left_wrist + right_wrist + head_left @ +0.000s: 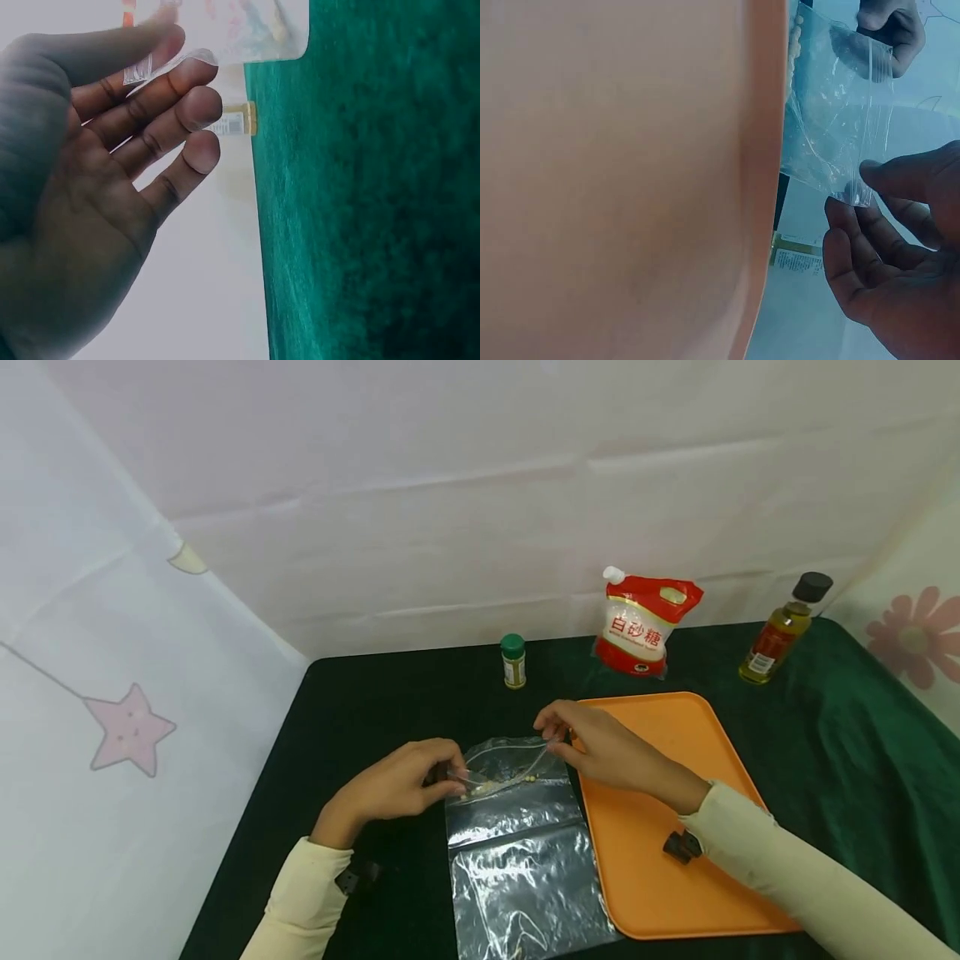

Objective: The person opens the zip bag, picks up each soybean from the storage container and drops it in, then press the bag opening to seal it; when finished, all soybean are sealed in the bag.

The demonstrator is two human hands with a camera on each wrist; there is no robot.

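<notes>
A clear zip bag (510, 764) hangs between my two hands, its mouth spread and its zip strip curved in the head view. My left hand (405, 781) pinches its left upper edge between thumb and fingers. At the opposite corner, the thumb and fingertips of my right hand (600, 747) pinch the edge. Small pale bits (795, 45) show low in the bag in the right wrist view. Glossy clear plastic (525, 885) stretches flat on the dark green cloth from below the bag toward me.
An orange tray (660, 860) lies right of the plastic, under my right forearm. Along the back stand a green-capped jar (513, 662), a red and white sugar pouch (645, 625) and a black-capped oil bottle (780, 635). A pale curtain (450, 527) rises behind the table.
</notes>
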